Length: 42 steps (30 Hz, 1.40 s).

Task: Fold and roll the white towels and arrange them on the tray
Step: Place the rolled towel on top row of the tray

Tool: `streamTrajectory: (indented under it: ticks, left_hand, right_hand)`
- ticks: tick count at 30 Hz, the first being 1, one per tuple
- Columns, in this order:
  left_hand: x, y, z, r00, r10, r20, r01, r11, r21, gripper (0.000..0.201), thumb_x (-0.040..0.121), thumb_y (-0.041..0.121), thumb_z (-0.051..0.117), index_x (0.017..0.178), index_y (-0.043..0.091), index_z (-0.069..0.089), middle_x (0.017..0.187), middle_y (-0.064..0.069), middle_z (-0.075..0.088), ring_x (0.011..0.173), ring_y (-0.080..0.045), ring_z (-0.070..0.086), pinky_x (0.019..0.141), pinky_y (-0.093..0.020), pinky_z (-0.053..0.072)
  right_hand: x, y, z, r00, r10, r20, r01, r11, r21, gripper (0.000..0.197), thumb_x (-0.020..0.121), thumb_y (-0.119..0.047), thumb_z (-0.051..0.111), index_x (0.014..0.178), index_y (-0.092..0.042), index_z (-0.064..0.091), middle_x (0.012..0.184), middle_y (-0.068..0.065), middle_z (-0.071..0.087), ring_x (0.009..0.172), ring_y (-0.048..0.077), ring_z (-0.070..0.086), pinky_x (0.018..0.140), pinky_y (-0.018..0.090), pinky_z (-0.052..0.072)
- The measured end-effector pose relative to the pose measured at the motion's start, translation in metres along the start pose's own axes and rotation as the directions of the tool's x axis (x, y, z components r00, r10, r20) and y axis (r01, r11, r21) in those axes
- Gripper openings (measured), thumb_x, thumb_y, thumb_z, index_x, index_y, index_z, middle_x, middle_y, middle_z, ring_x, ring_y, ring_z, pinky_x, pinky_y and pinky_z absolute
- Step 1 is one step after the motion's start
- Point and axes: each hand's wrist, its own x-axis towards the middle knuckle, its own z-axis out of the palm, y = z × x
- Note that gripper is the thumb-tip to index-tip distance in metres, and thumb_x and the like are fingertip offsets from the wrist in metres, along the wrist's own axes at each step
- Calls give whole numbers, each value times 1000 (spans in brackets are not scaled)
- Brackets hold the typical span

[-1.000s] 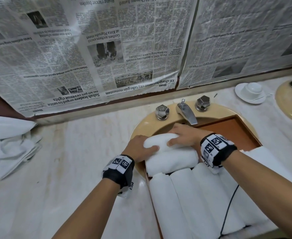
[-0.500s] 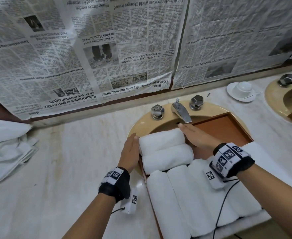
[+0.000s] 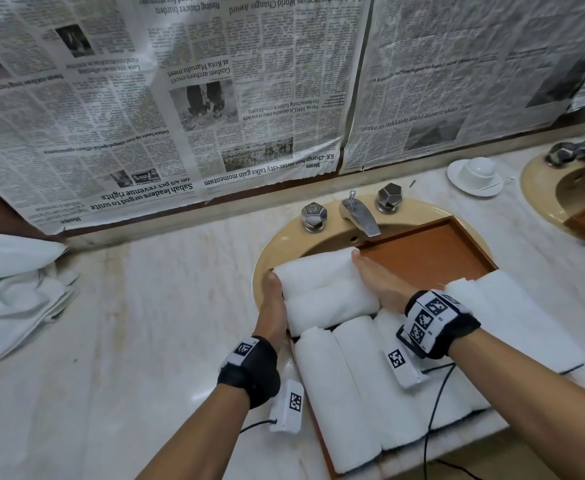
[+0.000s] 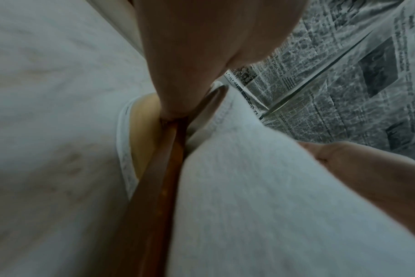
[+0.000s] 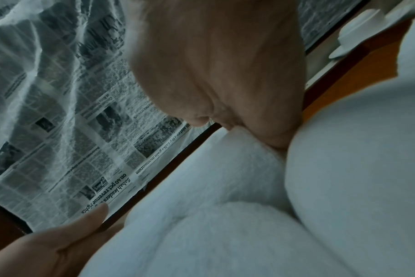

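Observation:
A brown wooden tray (image 3: 433, 251) lies across the beige sink. Two rolled white towels (image 3: 322, 289) lie crosswise at its far left, stacked one behind the other. My left hand (image 3: 272, 303) presses flat against their left ends, and my right hand (image 3: 376, 278) presses flat against their right ends, fingers straight. Several more rolled towels (image 3: 350, 382) lie lengthwise in the near part of the tray. The left wrist view shows the tray rim (image 4: 168, 150) beside a towel (image 4: 261, 196). In the right wrist view my right palm (image 5: 216, 65) touches the towel rolls (image 5: 213, 215).
A heap of loose white towels (image 3: 10, 289) lies at the counter's far left. The tap (image 3: 358, 216) and two knobs stand behind the tray. A white cup on a saucer (image 3: 474, 174) sits at the back right, beside a second sink (image 3: 568, 188). Newspaper covers the wall.
Both hands came off the top of the far rolled towel and moved to its ends. They now press flat against the sides of the two crosswise rolls.

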Motion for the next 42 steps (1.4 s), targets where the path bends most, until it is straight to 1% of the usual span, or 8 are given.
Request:
streamTrajectory:
  ticks: [8,10,17,22,27,32,38,42]
  left_hand:
    - [-7,2,3,1000,-6,6,6,997,-79,49,104,57,28,96,24,63,66,10,74,60,-5,71,46,-18,51]
    - [-6,3,-1,999,3,33,-1,998,-67,50,104,56,27,96,24,64,67,10,74,61,-4,71,47,-18,51]
    - [-3,4,-14,985,126,120,-134,989,57,51,105,53,26,116,26,68,111,3,75,99,-8,71,70,-18,55]
    - [-1,-8,-23,967,217,134,-245,934,260,55,95,72,27,140,47,46,138,19,57,130,-5,52,114,-42,37]
    - [-21,4,-17,956,261,133,-291,893,343,39,94,68,24,129,59,40,134,35,48,126,13,44,115,-31,30]
    - [-13,-1,-24,954,275,122,-301,867,397,81,85,83,29,154,40,25,157,21,31,144,-4,30,122,-41,23]
    - [-14,-6,-30,948,290,131,-318,849,422,88,77,91,36,149,41,34,155,14,39,143,-8,36,121,-45,27]
    - [-46,6,-30,931,338,138,-365,846,388,64,101,54,44,157,29,25,158,14,29,142,-6,32,121,-37,26]
  right_hand:
    - [21,11,-3,997,80,-11,-79,993,90,106,67,-91,32,144,-20,47,142,9,53,125,32,54,103,54,46]
    - [13,9,-6,997,83,-3,-82,994,76,98,73,-89,31,139,-19,49,134,10,59,116,32,60,95,56,52]
    - [2,4,-10,997,61,-56,-57,996,66,86,85,-84,25,136,-20,52,130,9,61,114,29,60,102,53,48]
    - [-15,-3,-6,996,74,-58,-67,991,115,72,94,-75,22,125,-18,52,118,8,62,107,27,60,98,48,50]
    - [3,12,-4,999,28,-23,-25,994,111,122,62,-100,23,149,-16,42,148,9,48,135,27,46,116,51,32]
    - [4,18,-9,996,-32,-82,37,997,63,127,51,-103,19,144,-23,48,143,5,53,129,26,50,112,52,37]
    - [-34,11,-20,980,-193,-54,194,981,6,83,82,-88,23,124,-28,60,130,-4,60,121,18,55,111,46,38]
    - [-71,5,-18,951,-300,-80,290,950,-112,54,102,-60,26,129,-23,55,125,-6,55,120,17,51,103,38,39]
